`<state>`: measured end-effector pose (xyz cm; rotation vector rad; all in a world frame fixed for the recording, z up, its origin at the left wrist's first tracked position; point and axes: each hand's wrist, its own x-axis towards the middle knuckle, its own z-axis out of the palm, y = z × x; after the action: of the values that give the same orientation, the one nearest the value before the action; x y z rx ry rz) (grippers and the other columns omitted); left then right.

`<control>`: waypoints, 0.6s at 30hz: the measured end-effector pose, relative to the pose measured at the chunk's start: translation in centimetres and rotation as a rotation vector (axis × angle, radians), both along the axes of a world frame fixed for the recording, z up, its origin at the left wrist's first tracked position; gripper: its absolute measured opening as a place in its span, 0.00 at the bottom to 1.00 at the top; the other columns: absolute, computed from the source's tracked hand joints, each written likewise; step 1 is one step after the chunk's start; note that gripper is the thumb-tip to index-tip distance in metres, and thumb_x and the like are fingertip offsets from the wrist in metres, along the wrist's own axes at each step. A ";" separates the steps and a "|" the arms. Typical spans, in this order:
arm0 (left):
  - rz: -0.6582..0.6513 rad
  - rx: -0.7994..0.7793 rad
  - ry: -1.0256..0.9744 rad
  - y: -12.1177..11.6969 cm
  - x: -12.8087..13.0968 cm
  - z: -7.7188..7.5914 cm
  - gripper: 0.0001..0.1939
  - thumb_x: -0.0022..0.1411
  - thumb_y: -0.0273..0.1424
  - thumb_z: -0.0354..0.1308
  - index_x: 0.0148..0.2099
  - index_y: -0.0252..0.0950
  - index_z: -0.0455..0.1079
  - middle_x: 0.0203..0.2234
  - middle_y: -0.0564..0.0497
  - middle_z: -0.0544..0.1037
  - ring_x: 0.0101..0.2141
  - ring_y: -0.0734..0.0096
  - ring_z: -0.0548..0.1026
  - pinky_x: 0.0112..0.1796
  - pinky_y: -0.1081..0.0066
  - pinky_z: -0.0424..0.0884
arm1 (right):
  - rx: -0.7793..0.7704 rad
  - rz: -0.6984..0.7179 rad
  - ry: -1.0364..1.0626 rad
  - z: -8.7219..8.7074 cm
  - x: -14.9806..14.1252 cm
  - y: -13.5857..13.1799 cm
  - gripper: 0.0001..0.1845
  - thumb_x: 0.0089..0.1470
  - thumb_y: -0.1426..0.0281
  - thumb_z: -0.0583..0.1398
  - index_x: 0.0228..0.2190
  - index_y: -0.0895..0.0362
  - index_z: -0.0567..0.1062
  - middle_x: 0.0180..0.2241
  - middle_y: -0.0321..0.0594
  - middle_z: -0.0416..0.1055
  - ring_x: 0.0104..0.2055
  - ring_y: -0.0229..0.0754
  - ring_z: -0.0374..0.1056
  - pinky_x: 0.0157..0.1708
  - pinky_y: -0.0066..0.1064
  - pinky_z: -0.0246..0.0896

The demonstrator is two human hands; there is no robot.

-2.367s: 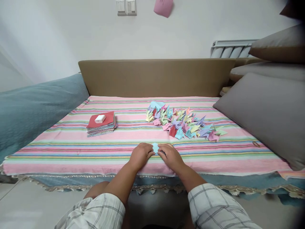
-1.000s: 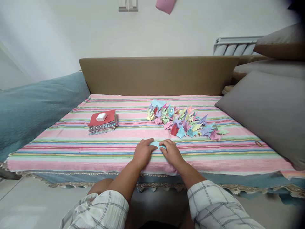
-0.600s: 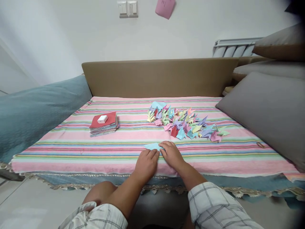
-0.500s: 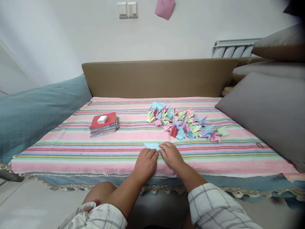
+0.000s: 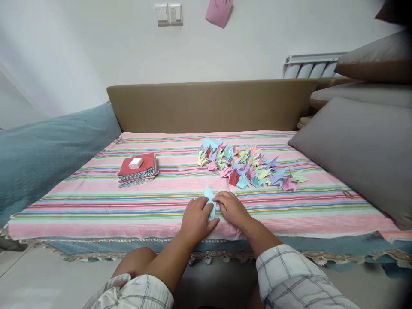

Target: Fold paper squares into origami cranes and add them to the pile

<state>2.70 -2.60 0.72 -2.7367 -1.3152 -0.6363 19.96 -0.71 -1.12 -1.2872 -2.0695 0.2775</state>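
Note:
A light blue piece of folded paper (image 5: 209, 193), a narrow pointed diamond, lies on the striped cloth (image 5: 180, 201) with one tip pointing away from me. My left hand (image 5: 197, 217) grips its left side, fingers on the paper and thumb near the lower tip. On the other side, my right hand (image 5: 234, 209) has its curled fingertips pressed together at the paper's right edge. Just beyond my hands lies a spread of many-coloured folded paper cranes (image 5: 244, 167). Part of the blue paper is hidden under my left fingers.
To the left, a stack of coloured paper (image 5: 138, 175) bears a small white block (image 5: 135, 162). A larger light blue paper (image 5: 212, 142) lies behind the cranes. Grey cushions (image 5: 357, 146) are at the right, and a brown backrest (image 5: 206, 107) runs behind the cloth.
The blue paper has turned from lying sideways to pointing away from me. My left hand's thumb has spread toward the near tip. My right hand stays near the paper's right side.

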 end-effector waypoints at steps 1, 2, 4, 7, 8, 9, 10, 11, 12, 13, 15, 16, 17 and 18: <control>-0.003 -0.003 0.011 0.0 -0.1 0.1 0.17 0.54 0.38 0.57 0.47 0.39 0.68 0.47 0.42 0.70 0.47 0.54 0.67 0.47 0.54 0.62 | -0.002 0.021 -0.005 0.1 0.1 0.1 0.17 0.49 0.82 0.53 0.38 0.57 0.75 0.39 0.43 0.70 0.44 0.43 0.62 0.46 0.36 0.58; -0.013 -0.007 0.018 0.0 -0.2 0.1 0.16 0.55 0.34 0.56 0.47 0.39 0.68 0.47 0.43 0.70 0.47 0.55 0.67 0.47 0.55 0.62 | -0.002 0.039 -0.011 0.2 0.3 0.1 0.16 0.50 0.81 0.53 0.38 0.57 0.74 0.39 0.43 0.70 0.43 0.43 0.62 0.46 0.36 0.58; -0.054 -0.019 0.024 0.3 -0.5 0.3 0.15 0.56 0.28 0.53 0.47 0.38 0.68 0.48 0.44 0.71 0.48 0.57 0.67 0.48 0.56 0.62 | 0.010 0.057 -0.023 0.5 0.5 0.0 0.16 0.51 0.80 0.53 0.38 0.57 0.74 0.38 0.43 0.70 0.42 0.42 0.62 0.45 0.36 0.59; -0.143 -0.036 0.022 1.0 -1.3 0.6 0.17 0.53 0.21 0.50 0.45 0.37 0.69 0.49 0.45 0.71 0.48 0.60 0.67 0.50 0.59 0.62 | 0.043 0.054 -0.060 0.9 0.7 -0.1 0.16 0.48 0.80 0.54 0.38 0.55 0.74 0.42 0.44 0.69 0.46 0.44 0.61 0.46 0.37 0.57; -0.174 -0.042 0.021 1.3 -1.6 0.7 0.18 0.52 0.20 0.50 0.45 0.37 0.69 0.49 0.46 0.71 0.49 0.61 0.67 0.51 0.59 0.62 | 0.053 0.050 -0.076 1.0 0.8 -0.2 0.16 0.47 0.80 0.54 0.37 0.54 0.74 0.45 0.44 0.68 0.49 0.45 0.60 0.48 0.39 0.55; -0.199 -0.051 0.028 1.6 -1.9 0.8 0.18 0.52 0.19 0.50 0.44 0.38 0.69 0.49 0.47 0.71 0.50 0.61 0.66 0.51 0.59 0.61 | 0.058 0.051 -0.094 1.1 0.8 -0.2 0.17 0.46 0.80 0.55 0.37 0.53 0.74 0.48 0.43 0.67 0.52 0.46 0.58 0.50 0.41 0.53; -0.211 -0.055 0.037 1.9 -2.1 0.8 0.18 0.52 0.19 0.50 0.44 0.38 0.69 0.49 0.48 0.72 0.51 0.61 0.65 0.52 0.58 0.60 | 0.054 0.058 -0.110 1.2 0.8 -0.3 0.17 0.45 0.80 0.55 0.37 0.53 0.74 0.50 0.42 0.66 0.54 0.46 0.57 0.51 0.43 0.50; -0.209 -0.056 0.048 2.1 -2.3 0.9 0.17 0.53 0.19 0.49 0.43 0.39 0.69 0.48 0.49 0.73 0.51 0.60 0.65 0.52 0.56 0.59 | 0.045 0.067 -0.122 1.4 0.8 -0.4 0.17 0.45 0.80 0.55 0.36 0.52 0.74 0.51 0.41 0.66 0.54 0.46 0.57 0.52 0.43 0.49; -0.200 -0.056 0.057 2.4 -2.4 0.9 0.16 0.54 0.19 0.49 0.42 0.40 0.69 0.48 0.50 0.73 0.52 0.59 0.64 0.53 0.53 0.57 | 0.032 0.075 -0.130 1.5 0.7 -0.5 0.17 0.45 0.79 0.55 0.36 0.52 0.73 0.50 0.40 0.68 0.53 0.46 0.59 0.51 0.43 0.48; -0.188 -0.054 0.062 2.6 -2.5 0.9 0.15 0.55 0.20 0.49 0.41 0.41 0.69 0.47 0.51 0.74 0.53 0.59 0.64 0.54 0.51 0.55 | 0.019 0.079 -0.134 1.6 0.7 -0.6 0.16 0.45 0.79 0.55 0.36 0.52 0.73 0.48 0.40 0.69 0.51 0.45 0.60 0.51 0.42 0.48; -0.169 -0.054 0.056 2.8 -2.5 0.9 0.14 0.56 0.20 0.50 0.40 0.42 0.70 0.46 0.52 0.75 0.53 0.58 0.63 0.55 0.49 0.50 | 0.006 0.073 -0.138 1.8 0.5 -0.9 0.13 0.47 0.76 0.56 0.35 0.53 0.73 0.44 0.39 0.71 0.47 0.44 0.63 0.48 0.40 0.48; -0.163 -0.056 0.046 2.8 -2.5 0.9 0.14 0.55 0.20 0.51 0.40 0.43 0.70 0.46 0.52 0.75 0.52 0.59 0.63 0.55 0.49 0.49 | 0.011 0.063 -0.141 1.9 0.5 -1.0 0.11 0.47 0.75 0.56 0.35 0.53 0.73 0.43 0.39 0.72 0.45 0.44 0.63 0.48 0.40 0.48; -0.158 -0.060 0.034 2.7 -2.4 1.0 0.15 0.55 0.21 0.51 0.40 0.43 0.70 0.45 0.51 0.75 0.51 0.60 0.64 0.55 0.50 0.50 | 0.019 0.052 -0.146 1.9 0.4 -1.1 0.10 0.48 0.74 0.57 0.34 0.53 0.73 0.42 0.39 0.72 0.45 0.44 0.63 0.47 0.40 0.48; -0.151 -0.065 0.022 2.7 -2.3 1.0 0.14 0.54 0.21 0.52 0.41 0.42 0.70 0.44 0.51 0.76 0.50 0.60 0.65 0.54 0.52 0.51 | 0.028 0.042 -0.153 1.9 0.4 -1.2 0.09 0.48 0.73 0.58 0.34 0.53 0.74 0.41 0.38 0.72 0.44 0.44 0.63 0.47 0.40 0.47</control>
<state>0.44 0.08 1.75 -2.9074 -1.1534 -0.5803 20.32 -1.87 0.82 -1.2840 -2.2227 0.1723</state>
